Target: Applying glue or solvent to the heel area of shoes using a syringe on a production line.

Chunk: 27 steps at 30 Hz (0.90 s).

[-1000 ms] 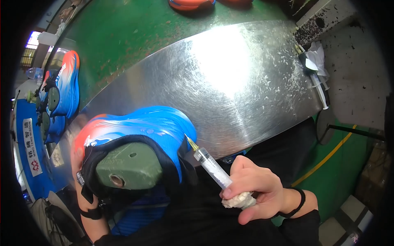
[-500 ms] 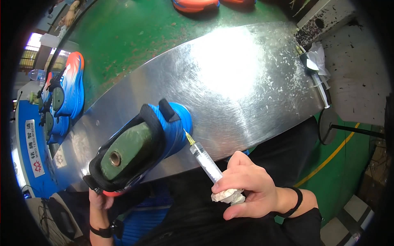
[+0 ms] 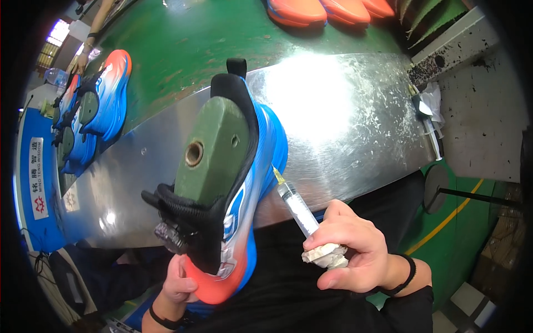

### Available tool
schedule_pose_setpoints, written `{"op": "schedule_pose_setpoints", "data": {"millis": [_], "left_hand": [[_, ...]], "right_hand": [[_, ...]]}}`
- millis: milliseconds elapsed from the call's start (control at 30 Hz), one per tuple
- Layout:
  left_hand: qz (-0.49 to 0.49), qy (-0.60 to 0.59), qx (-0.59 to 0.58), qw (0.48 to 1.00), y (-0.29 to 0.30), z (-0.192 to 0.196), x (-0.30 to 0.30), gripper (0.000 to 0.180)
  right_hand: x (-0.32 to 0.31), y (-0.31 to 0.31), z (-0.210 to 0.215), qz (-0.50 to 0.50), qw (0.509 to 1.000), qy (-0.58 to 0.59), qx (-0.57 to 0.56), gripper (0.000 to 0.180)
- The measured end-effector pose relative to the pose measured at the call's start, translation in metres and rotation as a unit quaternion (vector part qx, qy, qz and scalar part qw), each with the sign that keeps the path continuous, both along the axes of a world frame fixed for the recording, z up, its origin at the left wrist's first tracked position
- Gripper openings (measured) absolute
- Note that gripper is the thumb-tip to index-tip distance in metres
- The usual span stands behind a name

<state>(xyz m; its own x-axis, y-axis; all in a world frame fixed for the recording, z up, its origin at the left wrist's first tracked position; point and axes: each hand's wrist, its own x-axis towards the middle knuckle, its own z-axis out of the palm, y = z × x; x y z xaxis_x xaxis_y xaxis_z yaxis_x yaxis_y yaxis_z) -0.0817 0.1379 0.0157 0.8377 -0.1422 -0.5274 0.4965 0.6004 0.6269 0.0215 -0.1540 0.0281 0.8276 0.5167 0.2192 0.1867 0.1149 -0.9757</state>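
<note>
At the near edge of the metal worktop (image 3: 377, 130), the left hand (image 3: 180, 280) is gripping the blue-and-orange shoe (image 3: 264, 152) by its toe, heel pointing away. Just right of the shoe, the right hand (image 3: 354, 250) is clutching a syringe (image 3: 298, 210), its needle (image 3: 276, 172) pointing at the blue side.

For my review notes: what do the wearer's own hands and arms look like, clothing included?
Both the left hand and right hand are ungloved. Each wrist has a narrow black band: left wristband, right wristband. A black sleeve covers the right arm above its bare forearm.
</note>
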Motion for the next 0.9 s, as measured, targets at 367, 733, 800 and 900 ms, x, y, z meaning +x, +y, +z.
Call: {"op": "schedule_pose_setpoints", "data": {"millis": [367,733,800,900], "left_hand": [[-0.13,0.041,-0.246,0.96,-0.022,-0.016,0.01,0.086],[-0.157,0.062,-0.324,0.931,-0.046,-0.023,0.016,0.065],[-0.156,0.07,-0.312,0.934,-0.051,-0.03,0.015,0.062],[-0.188,0.076,-0.345,0.916,-0.064,-0.04,0.024,0.056]], "right_hand": [[-0.014,0.003,0.031,0.066,0.995,-0.012,-0.07,0.043],[-0.039,-0.034,0.073,0.109,0.99,0.055,-0.077,0.042],[-0.042,-0.045,0.061,0.137,0.986,0.043,-0.091,0.03],[-0.046,-0.05,0.076,0.087,0.993,0.027,-0.076,0.041]]}}
